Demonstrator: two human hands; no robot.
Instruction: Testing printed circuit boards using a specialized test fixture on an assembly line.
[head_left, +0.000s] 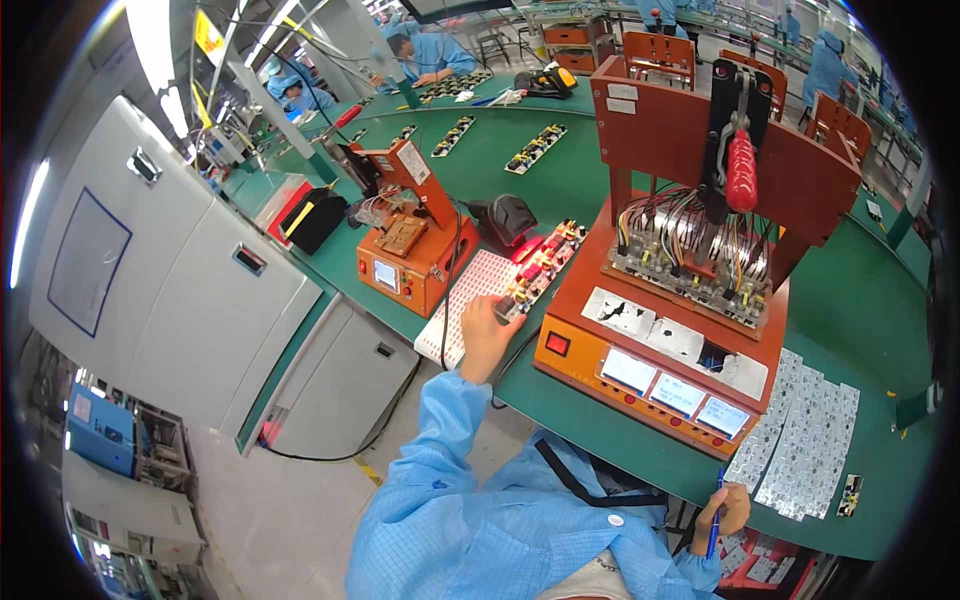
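Observation:
My left hand (487, 332) is closed on the near end of a long circuit board strip (545, 268) crowded with components. Red light falls across the strip from a dark barcode scanner (510, 214) beside it. Under the strip's near end lies a white sheet (478, 290) with rows of small red marks. My right hand (735, 505) grips a blue pen (716, 512) at the bench's front edge. Close to that hand, sheets of silvery board panels (808, 440) rest on the green bench.
A large orange test fixture (650, 372) with a red-handled clamp (740, 172) stands right of centre. To its left is a smaller orange fixture (410, 262). More board strips (536, 148) lie at the back. A grey cabinet (180, 270) stands left; co-workers (435, 58) sit beyond.

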